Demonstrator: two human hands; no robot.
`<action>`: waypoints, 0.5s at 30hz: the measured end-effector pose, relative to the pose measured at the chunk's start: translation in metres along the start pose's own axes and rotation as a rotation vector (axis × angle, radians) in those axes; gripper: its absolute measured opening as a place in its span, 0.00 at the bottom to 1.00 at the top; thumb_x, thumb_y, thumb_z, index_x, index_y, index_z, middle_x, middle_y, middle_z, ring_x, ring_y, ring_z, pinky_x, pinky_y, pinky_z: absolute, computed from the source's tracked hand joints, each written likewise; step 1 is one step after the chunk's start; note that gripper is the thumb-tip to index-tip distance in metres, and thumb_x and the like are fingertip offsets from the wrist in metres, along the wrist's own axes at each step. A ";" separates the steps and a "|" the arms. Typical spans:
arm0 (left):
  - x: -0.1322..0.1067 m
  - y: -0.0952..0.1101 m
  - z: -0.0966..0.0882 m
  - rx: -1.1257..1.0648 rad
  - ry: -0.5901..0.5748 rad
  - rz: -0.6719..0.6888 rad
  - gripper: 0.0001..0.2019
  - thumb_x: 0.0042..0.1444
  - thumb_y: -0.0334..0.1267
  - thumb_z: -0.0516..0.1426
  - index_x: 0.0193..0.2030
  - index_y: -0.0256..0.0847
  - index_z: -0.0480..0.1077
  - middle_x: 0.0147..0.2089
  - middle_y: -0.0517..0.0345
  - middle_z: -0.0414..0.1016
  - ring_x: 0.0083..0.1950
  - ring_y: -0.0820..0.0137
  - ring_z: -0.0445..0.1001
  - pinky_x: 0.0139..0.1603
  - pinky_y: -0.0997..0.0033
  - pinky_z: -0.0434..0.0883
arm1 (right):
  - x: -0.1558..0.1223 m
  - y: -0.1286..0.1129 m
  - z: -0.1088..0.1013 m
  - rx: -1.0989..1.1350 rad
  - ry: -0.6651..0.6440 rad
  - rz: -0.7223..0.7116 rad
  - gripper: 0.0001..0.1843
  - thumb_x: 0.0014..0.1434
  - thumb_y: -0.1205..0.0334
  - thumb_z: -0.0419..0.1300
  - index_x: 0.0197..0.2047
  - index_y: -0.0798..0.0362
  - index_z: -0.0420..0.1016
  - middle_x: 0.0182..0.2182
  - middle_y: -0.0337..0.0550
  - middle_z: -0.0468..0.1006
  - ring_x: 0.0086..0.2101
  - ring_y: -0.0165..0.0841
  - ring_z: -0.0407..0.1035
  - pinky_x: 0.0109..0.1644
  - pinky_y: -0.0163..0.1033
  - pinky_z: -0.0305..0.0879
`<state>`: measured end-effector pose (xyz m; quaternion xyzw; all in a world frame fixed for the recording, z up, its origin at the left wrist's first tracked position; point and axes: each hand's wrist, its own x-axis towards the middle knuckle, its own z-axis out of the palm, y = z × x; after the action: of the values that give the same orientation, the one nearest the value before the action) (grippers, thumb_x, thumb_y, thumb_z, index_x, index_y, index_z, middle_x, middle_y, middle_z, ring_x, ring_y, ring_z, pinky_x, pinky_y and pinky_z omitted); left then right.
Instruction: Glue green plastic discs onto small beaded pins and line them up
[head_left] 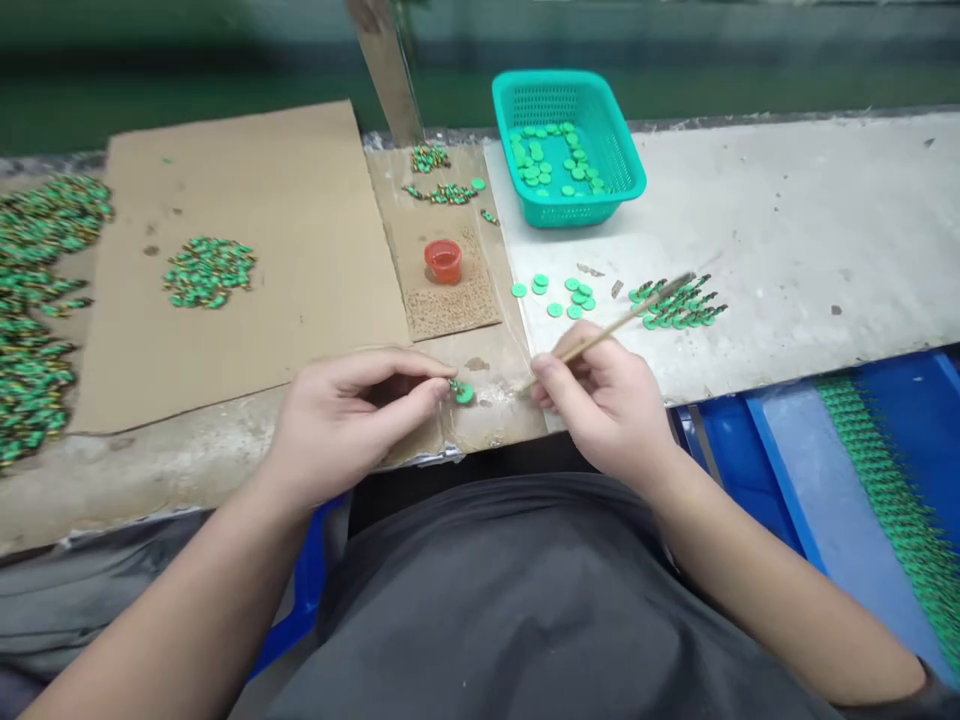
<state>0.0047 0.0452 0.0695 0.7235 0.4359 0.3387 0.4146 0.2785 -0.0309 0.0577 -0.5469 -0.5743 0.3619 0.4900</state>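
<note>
My left hand (352,415) pinches a small green part (462,392) between thumb and fingertips at the near edge of the bench. My right hand (600,400) is closed round a thin wooden stick (626,320), which slants up and to the right, its blurred tip above a row of green parts (679,305). Several loose green discs (562,297) lie just beyond the right hand. A small red cup (443,260) stands on a cardboard strip ahead of both hands.
A teal basket (622,170) with green discs sits at the back. Piles of green parts lie on a cardboard sheet (300,200) and at the far left (37,310). A blue tray (787,450) at right holds rows of green parts (892,500).
</note>
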 end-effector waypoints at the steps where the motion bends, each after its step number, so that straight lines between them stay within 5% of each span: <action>1: 0.000 0.002 -0.002 -0.072 -0.018 -0.057 0.10 0.68 0.51 0.78 0.45 0.50 0.94 0.47 0.54 0.97 0.46 0.64 0.94 0.51 0.69 0.90 | -0.003 0.000 -0.004 -0.017 -0.019 -0.014 0.21 0.87 0.46 0.70 0.41 0.45 0.75 0.32 0.37 0.84 0.30 0.33 0.82 0.36 0.38 0.77; 6: 0.005 0.020 -0.013 -0.223 -0.092 -0.102 0.19 0.66 0.60 0.80 0.41 0.47 0.93 0.39 0.51 0.93 0.39 0.64 0.91 0.44 0.68 0.89 | -0.007 0.005 -0.008 -0.138 -0.049 -0.182 0.16 0.84 0.60 0.69 0.39 0.46 0.80 0.33 0.39 0.86 0.32 0.35 0.83 0.40 0.38 0.77; 11: 0.006 0.030 -0.016 -0.351 -0.196 -0.217 0.24 0.61 0.65 0.82 0.40 0.44 0.92 0.37 0.50 0.91 0.38 0.65 0.88 0.44 0.68 0.88 | -0.007 0.009 -0.005 -0.179 -0.046 -0.260 0.16 0.85 0.63 0.67 0.39 0.46 0.81 0.32 0.39 0.86 0.32 0.36 0.85 0.39 0.38 0.78; 15: 0.009 0.028 -0.012 -0.336 -0.168 -0.233 0.28 0.60 0.68 0.81 0.39 0.42 0.91 0.38 0.48 0.90 0.37 0.65 0.87 0.43 0.67 0.87 | -0.007 0.012 -0.003 -0.160 -0.057 -0.292 0.16 0.84 0.65 0.66 0.39 0.46 0.80 0.32 0.39 0.86 0.31 0.36 0.84 0.39 0.38 0.77</action>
<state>0.0081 0.0492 0.1011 0.6147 0.4179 0.2948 0.6005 0.2842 -0.0365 0.0462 -0.4844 -0.6883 0.2552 0.4759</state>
